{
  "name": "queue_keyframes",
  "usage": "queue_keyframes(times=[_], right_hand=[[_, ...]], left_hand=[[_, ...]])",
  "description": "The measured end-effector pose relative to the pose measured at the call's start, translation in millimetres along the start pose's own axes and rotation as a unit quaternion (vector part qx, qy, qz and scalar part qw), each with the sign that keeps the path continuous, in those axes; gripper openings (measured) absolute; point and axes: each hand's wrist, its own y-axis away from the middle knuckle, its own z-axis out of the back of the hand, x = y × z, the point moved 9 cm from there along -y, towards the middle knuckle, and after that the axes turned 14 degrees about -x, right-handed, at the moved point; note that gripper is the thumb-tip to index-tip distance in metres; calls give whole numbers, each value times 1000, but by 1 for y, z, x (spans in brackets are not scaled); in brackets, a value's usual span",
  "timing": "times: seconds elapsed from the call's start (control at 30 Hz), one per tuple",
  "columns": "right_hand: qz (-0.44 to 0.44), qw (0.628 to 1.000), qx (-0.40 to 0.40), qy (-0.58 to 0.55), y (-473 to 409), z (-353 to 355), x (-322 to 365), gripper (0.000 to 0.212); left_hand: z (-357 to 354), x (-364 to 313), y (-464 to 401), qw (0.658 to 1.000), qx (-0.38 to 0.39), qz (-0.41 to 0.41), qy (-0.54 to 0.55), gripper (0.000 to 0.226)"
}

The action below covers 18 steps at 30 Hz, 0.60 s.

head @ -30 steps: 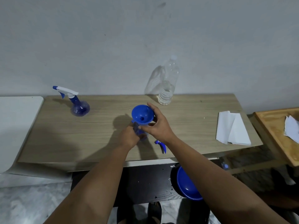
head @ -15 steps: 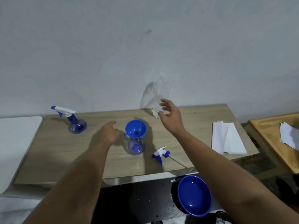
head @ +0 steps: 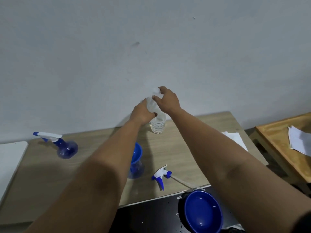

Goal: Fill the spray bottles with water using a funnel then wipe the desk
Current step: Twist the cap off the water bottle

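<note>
Partly hidden behind both hands, the clear water bottle (head: 157, 125) stands at the far edge of the counter (head: 185, 148), close to the wall. The left hand (head: 143, 113) wraps its grip round the bottle's body; the right hand (head: 168, 101) has its grip curled round the white cap (head: 155, 89), which is blurred. The left forearm covers most of the blue funnel (head: 138, 153) seated in the open spray bottle (head: 137, 170) near the counter's middle. Just right of it lies the loose trigger head (head: 160, 176), its tube reaching the near edge. A second spray bottle (head: 64, 147) stands well apart at the far left. Folded white paper (head: 234, 139) shows past the right arm. A blue bowl (head: 202, 211) sits below the near edge.
</note>
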Motion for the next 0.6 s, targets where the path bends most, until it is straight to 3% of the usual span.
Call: queue_keyframes(times=[0.13,0.3,0.6], right_hand=[[-13,995,-48,-83,21,20,-17,39],[-24,990,-46,-128,47,47,-36,29],[-25,989,-38,-139,99,88,-66,27]], left_hand=[[-23,-2,7,996,9,30,78,81],[-35,-19,29,990,8,41,132,112],[-67,-31,99,989,0,5,148,100]])
